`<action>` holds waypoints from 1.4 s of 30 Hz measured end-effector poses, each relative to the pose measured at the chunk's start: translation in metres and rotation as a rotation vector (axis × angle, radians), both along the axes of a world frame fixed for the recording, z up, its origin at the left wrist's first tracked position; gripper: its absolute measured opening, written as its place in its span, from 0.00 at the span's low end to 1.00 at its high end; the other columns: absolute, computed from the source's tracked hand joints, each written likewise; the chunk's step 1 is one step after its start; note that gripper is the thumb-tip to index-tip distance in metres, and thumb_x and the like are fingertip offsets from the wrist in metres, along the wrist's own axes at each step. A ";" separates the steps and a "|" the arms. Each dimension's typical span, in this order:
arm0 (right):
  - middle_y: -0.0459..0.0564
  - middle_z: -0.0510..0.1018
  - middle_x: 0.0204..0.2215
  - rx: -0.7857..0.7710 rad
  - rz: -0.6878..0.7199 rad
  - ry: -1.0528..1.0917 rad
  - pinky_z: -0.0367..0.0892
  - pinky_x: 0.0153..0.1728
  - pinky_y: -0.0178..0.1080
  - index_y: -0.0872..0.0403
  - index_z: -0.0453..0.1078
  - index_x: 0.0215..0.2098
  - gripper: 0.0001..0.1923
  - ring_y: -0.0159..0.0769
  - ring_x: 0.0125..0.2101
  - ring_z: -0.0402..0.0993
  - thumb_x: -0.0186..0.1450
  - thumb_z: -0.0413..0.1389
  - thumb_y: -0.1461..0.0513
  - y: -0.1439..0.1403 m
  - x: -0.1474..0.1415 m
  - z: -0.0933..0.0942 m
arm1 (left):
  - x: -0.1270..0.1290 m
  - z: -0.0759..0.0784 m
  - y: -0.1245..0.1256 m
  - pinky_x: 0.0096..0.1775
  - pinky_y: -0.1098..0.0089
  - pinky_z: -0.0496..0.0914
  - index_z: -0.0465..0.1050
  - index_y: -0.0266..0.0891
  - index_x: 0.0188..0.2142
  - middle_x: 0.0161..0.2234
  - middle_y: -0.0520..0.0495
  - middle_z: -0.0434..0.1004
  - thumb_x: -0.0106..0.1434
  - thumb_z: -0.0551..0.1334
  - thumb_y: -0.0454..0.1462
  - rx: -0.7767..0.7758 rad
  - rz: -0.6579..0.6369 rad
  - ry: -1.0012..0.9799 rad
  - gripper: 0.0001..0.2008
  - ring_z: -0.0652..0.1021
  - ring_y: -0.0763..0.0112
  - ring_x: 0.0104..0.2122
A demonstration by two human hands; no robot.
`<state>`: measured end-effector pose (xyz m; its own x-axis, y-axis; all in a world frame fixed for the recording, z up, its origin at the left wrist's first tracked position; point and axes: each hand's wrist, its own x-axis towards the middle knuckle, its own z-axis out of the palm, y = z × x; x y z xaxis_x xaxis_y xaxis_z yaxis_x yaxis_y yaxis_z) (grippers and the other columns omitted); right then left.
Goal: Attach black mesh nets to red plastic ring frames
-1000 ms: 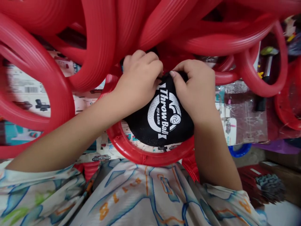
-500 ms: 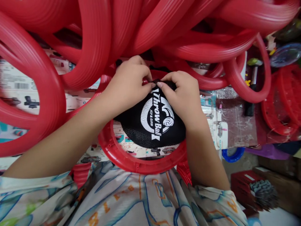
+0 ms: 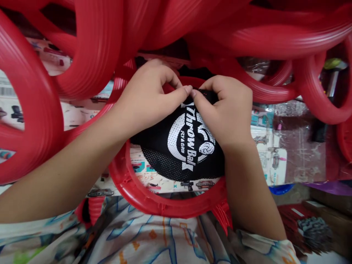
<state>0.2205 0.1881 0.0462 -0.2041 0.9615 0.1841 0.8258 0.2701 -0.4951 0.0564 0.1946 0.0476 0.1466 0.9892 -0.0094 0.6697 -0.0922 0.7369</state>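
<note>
A black mesh net (image 3: 176, 161) printed with white "Throw Ball" lettering lies across a red plastic ring (image 3: 162, 207), covering the upper part of its opening. My left hand (image 3: 156, 97) pinches the net's top edge between thumb and fingers, at the far side of the ring. Close beside it, my right hand (image 3: 228, 110) grips the same edge, its thumb on top near the left thumb. The fingertips of both hands are partly hidden behind the net and the ring's far rim. The ring's near side rests against the patterned shirt.
Large ribbed red tubes (image 3: 101, 55) are heaped across the far side and left. Printed cardboard (image 3: 269, 146) covers the table, with clear plastic film (image 3: 299, 146) at the right. Beyond the table edge, a box with grey pieces (image 3: 315, 229) sits low at the right.
The view has shifted closer, so ring and net appear larger and lower. Both hands have worked slightly to the right along the net's edge, still pinching it.
</note>
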 end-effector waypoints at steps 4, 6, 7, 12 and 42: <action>0.49 0.77 0.31 0.034 -0.014 -0.004 0.66 0.41 0.44 0.52 0.68 0.29 0.07 0.41 0.36 0.74 0.65 0.56 0.59 -0.001 -0.001 -0.002 | -0.001 -0.002 -0.001 0.46 0.65 0.66 0.75 0.36 0.28 0.36 0.45 0.77 0.60 0.62 0.40 0.025 -0.007 -0.005 0.09 0.75 0.63 0.42; 0.48 0.77 0.31 0.054 -0.014 -0.018 0.66 0.41 0.43 0.52 0.67 0.29 0.08 0.41 0.36 0.74 0.65 0.55 0.59 -0.001 -0.001 -0.003 | -0.001 -0.003 -0.001 0.46 0.65 0.66 0.74 0.36 0.28 0.36 0.44 0.76 0.60 0.61 0.39 0.028 0.010 0.026 0.09 0.74 0.64 0.42; 0.48 0.76 0.30 0.061 -0.013 -0.025 0.66 0.41 0.43 0.52 0.67 0.29 0.08 0.41 0.36 0.74 0.66 0.55 0.59 -0.001 -0.001 -0.003 | 0.000 -0.003 0.000 0.45 0.66 0.66 0.73 0.36 0.27 0.36 0.44 0.76 0.61 0.61 0.38 0.029 0.016 0.043 0.09 0.74 0.64 0.42; 0.48 0.76 0.30 0.061 -0.015 -0.037 0.66 0.40 0.42 0.52 0.66 0.29 0.08 0.40 0.35 0.73 0.66 0.55 0.60 -0.001 -0.003 -0.004 | 0.001 -0.006 0.005 0.45 0.65 0.65 0.68 0.39 0.24 0.33 0.46 0.73 0.60 0.59 0.38 0.006 0.000 0.101 0.09 0.73 0.64 0.40; 0.49 0.77 0.30 0.048 -0.047 0.006 0.65 0.40 0.45 0.52 0.70 0.28 0.07 0.42 0.35 0.73 0.63 0.56 0.59 -0.002 -0.005 -0.005 | 0.001 0.000 0.003 0.47 0.62 0.64 0.63 0.42 0.22 0.36 0.43 0.73 0.57 0.58 0.38 -0.031 -0.004 0.071 0.08 0.71 0.62 0.42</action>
